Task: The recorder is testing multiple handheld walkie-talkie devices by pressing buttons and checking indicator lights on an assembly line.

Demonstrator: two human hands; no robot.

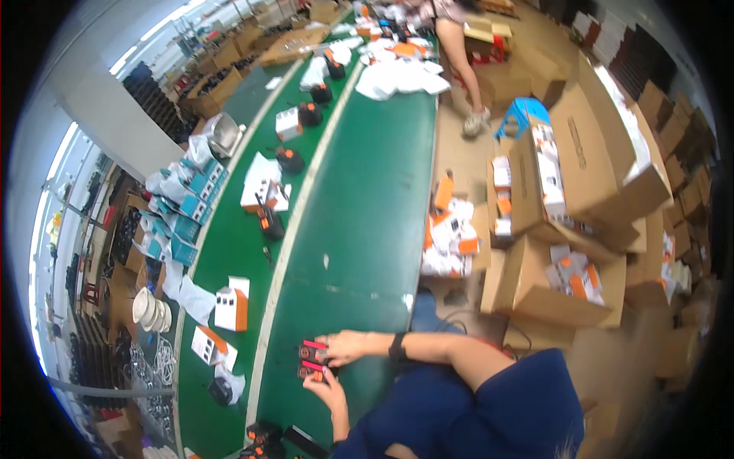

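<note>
My right hand [348, 347], with a dark band at the wrist, reaches in from the right. Its fingers rest on a small black-and-orange device [310, 352] with a bright red edge. Just below it, my left hand [330, 392] pinches a second, similar device [309, 373] between thumb and fingers. The two devices lie side by side, close to the green bench top [359, 229]. Their exact kind is too small to tell. More black-and-orange devices [264, 437] sit near the lower edge, next to a flat black object [306, 441].
White-and-orange boxes [231, 308] and black devices [269, 222] line the green strip on the left. Teal boxes [183, 229] stand beyond it. Open cartons [550, 298], a heap of small boxes [451, 237] and a blue stool [524, 115] fill the right. Another person's leg [461, 65] shows at the top.
</note>
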